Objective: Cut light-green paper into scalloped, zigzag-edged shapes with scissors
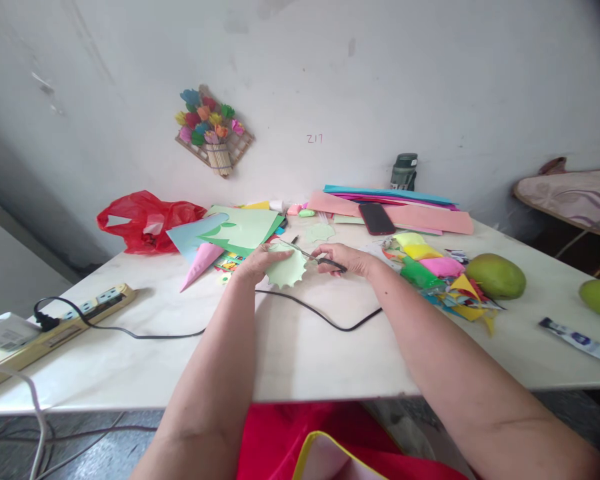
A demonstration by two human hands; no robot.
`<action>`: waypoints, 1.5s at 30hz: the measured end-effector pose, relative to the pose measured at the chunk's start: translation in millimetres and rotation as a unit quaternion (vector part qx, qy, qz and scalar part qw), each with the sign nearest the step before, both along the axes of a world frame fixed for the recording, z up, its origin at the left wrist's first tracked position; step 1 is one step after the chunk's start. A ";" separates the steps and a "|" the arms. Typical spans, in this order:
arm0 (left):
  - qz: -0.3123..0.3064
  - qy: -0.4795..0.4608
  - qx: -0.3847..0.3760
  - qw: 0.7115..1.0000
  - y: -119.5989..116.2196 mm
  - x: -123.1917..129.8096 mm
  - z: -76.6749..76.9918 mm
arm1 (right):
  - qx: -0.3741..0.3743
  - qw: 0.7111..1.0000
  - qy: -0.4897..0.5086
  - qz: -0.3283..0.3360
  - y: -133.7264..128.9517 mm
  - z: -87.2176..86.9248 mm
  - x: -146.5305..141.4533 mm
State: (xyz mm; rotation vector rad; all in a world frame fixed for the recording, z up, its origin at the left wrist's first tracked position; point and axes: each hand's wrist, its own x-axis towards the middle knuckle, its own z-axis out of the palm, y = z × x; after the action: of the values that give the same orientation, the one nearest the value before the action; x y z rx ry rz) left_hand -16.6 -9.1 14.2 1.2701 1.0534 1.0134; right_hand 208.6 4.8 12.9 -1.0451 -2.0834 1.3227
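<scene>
Pinching the near-left side of a toothed pale-green paper disc [286, 272] over the tabletop [325, 363], L hand [260, 261] steadies it; R hand [344, 257] grips scissors [307, 254], blades at far edge. Disc's prob. v. light, bendy, tearable; hold nr rim, clear of blades.

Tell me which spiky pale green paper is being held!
The nearer spiky paper, pinched in the left hand, beside the scissors in the right hand. The farther spiky paper lies beyond both hands, held by neither.
</scene>
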 end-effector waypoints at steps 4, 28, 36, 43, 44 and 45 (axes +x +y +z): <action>-0.002 -0.011 -0.001 1.000 0.4 0.5 -0.3 | -0.004 1.000 0.002 0.012 -1.5 2.0 -0.2; -0.016 -0.031 -0.018 0.999 0.8 0.6 -3.2 | -0.014 0.999 0.024 0.017 -1.9 0.0 -2.9; -0.021 -0.044 -0.020 0.999 -0.1 1.7 -2.9 | -0.003 1.000 0.024 0.014 -4.0 3.0 -3.8; -0.012 -0.035 -0.012 0.999 0.1 5.3 -4.0 | -0.013 1.000 0.026 0.008 -0.7 0.3 -2.4; -0.013 -0.019 -0.006 1.000 0.3 4.8 -3.7 | -0.011 1.000 0.022 0.009 -0.6 0.8 -1.4; -0.017 -0.001 0.000 1.000 0.6 3.9 -3.3 | -0.008 1.000 0.017 0.010 -0.6 1.5 -0.3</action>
State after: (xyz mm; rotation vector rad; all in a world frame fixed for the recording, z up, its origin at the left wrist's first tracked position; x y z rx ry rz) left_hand -12.7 -8.5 10.9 1.2827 1.0267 0.9901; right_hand 208.2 4.1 14.4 -1.0046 -2.0671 1.3603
